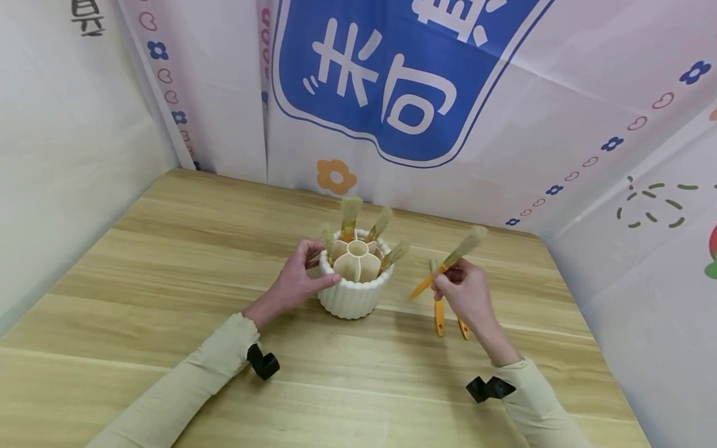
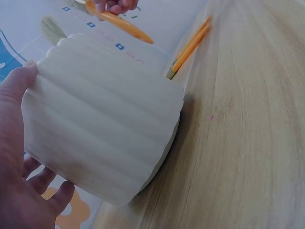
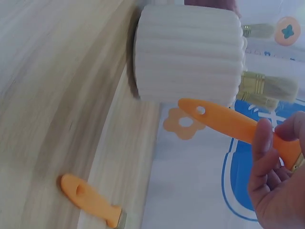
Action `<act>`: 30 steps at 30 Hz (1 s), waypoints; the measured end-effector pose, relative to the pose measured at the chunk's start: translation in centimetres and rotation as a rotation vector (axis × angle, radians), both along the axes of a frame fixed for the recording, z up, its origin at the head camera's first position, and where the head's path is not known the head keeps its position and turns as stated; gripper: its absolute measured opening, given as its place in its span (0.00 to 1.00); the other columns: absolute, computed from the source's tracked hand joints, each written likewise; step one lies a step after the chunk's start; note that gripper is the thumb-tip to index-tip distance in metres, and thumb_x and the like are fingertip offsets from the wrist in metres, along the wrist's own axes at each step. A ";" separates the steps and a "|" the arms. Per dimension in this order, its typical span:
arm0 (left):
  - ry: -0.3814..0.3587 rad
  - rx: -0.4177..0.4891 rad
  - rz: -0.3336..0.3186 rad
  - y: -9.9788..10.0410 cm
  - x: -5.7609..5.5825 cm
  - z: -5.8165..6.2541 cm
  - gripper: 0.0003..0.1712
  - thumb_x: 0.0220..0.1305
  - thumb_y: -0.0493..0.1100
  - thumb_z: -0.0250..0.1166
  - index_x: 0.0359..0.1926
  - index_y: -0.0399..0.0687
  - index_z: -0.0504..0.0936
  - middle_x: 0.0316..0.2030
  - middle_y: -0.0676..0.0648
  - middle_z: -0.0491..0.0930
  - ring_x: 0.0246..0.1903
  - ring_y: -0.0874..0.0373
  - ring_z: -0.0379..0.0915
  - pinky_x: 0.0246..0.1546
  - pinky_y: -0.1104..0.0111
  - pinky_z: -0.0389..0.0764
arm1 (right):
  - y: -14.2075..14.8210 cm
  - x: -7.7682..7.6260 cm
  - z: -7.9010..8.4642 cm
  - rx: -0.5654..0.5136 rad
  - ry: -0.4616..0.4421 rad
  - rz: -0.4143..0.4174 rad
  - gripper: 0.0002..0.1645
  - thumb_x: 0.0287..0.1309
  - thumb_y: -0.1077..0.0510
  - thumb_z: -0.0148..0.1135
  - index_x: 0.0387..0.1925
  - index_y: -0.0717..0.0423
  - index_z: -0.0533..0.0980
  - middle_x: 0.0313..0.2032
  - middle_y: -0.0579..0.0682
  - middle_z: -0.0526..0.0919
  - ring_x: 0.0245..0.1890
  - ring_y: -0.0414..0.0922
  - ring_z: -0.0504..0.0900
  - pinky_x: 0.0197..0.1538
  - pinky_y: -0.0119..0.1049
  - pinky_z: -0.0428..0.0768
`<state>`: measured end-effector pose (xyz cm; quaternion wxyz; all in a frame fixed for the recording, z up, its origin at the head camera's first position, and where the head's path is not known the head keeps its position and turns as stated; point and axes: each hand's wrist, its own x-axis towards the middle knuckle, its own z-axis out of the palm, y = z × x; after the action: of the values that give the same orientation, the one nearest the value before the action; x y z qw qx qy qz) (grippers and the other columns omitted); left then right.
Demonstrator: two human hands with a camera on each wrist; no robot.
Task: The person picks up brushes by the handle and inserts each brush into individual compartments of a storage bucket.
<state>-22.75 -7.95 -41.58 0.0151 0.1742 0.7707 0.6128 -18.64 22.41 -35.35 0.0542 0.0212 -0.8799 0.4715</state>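
A white ribbed pot point(image 1: 351, 300) with a petal-shaped divider point(image 1: 358, 247) inside stands on the table. Several paintbrushes point(image 1: 351, 214) lean in its outer compartments, bristles up. My left hand point(image 1: 294, 275) holds the pot from the left, thumb at the front rim and fingers around the far side. To the right of the pot, my right hand point(image 1: 467, 292) pinches another paintbrush point(image 3: 224, 119) above the table. Its orange handle points down and left toward the pot, and its pale bristles point up and right. The right fingers cover the middle of this brush.
Two more orange-handled paintbrushes point(image 1: 439, 318) lie on the wooden table point(image 1: 168, 261) under my right hand, their bristle ends partly hidden. Printed cloth walls point(image 1: 224, 124) rise along the table's back and sides, close behind the pot.
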 end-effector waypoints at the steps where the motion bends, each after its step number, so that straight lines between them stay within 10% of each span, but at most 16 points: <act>1: -0.001 -0.001 0.001 0.0 0.0 0.0 0.34 0.52 0.41 0.69 0.54 0.37 0.60 0.60 0.36 0.67 0.64 0.42 0.61 0.65 0.49 0.66 | -0.2 0.1 0.1 -0.003 0.003 0.005 0.09 0.57 0.63 0.54 0.38 0.65 0.74 0.26 0.59 0.82 0.19 0.44 0.81 0.26 0.33 0.81; 30: -0.007 0.009 -0.001 0.0 0.1 0.1 0.33 0.52 0.40 0.69 0.53 0.36 0.60 0.58 0.36 0.68 0.64 0.42 0.61 0.65 0.49 0.65 | -4.2 1.1 2.4 -0.297 0.283 0.082 0.02 0.54 0.73 0.54 0.29 0.68 0.73 0.18 0.39 0.80 0.15 0.37 0.79 0.23 0.32 0.81</act>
<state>-22.67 -7.93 -41.51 0.0176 0.1726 0.7678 0.6168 -17.55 18.23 -32.92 0.1605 0.1147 -0.7827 0.5904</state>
